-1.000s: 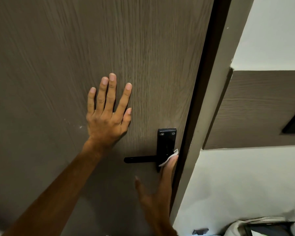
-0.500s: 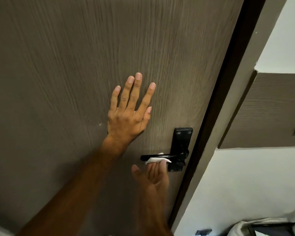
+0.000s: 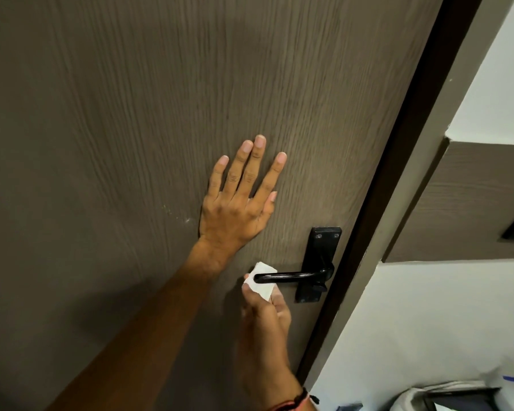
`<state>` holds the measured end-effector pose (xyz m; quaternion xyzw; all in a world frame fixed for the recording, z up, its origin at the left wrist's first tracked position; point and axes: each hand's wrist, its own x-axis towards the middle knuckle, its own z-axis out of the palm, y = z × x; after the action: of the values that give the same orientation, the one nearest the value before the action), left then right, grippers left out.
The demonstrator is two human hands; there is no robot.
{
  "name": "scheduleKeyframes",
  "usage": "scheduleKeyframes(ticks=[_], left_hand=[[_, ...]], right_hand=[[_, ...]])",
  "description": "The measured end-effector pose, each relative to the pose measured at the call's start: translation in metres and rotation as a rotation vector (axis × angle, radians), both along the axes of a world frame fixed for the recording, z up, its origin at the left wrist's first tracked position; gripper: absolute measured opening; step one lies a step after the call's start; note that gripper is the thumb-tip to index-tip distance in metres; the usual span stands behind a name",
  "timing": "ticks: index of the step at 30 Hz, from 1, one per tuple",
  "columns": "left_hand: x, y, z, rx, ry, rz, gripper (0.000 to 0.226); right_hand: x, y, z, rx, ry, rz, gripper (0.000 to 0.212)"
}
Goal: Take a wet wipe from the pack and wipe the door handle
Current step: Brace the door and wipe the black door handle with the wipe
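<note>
Fingers of the right hand (image 3: pixel 264 315) pinch a folded wet wipe (image 3: pixel 260 281) behind the black lever door handle's (image 3: pixel 291 275) free end; above them, the left hand (image 3: pixel 239 203) lies flat, fingers spread, on the door (image 3: pixel 161 114).

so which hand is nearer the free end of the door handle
Right. The right hand holds the wet wipe against the free end of the door handle from below. The left hand lies flat on the door, above it and apart.

Dim warm indoor light, soft arm shadows on door (image 3: pixel 131 114), slight motion blur, perhaps wide-angle bowing
</note>
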<state>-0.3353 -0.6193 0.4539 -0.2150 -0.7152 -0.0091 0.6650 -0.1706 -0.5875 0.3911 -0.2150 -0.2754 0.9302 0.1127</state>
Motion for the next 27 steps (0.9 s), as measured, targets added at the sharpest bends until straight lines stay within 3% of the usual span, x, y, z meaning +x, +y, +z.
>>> scheduleKeyframes(ticks=[6, 14, 19, 21, 24, 27], left_hand=[[0.0, -0.002, 0.0, -0.007, 0.008, -0.003, 0.064], [-0.002, -0.002, 0.002, -0.01, -0.012, 0.037, 0.067], [0.018, -0.003, 0.008, -0.021, -0.106, 0.022, 0.062], [0.04, 0.003, 0.015, 0.037, -0.209, -0.061, 0.054], [0.093, 0.019, 0.008, 0.239, -0.45, -0.374, 0.045], [0.151, 0.045, -0.001, 0.609, -0.894, -0.679, 0.044]], right_hand=[[-0.006, 0.007, 0.009, -0.129, -0.02, 0.067, 0.04], [0.015, 0.067, 0.012, -0.051, -0.169, 0.043, 0.045], [0.042, 0.102, 0.022, -0.004, -0.115, 0.063, 0.044], [0.052, 0.113, 0.024, 0.145, -0.098, 0.066, 0.044], [0.064, 0.136, 0.023, 0.652, -0.011, 0.079, 0.036], [0.082, 0.178, 0.022, 1.187, 0.202, -0.059, 0.036]])
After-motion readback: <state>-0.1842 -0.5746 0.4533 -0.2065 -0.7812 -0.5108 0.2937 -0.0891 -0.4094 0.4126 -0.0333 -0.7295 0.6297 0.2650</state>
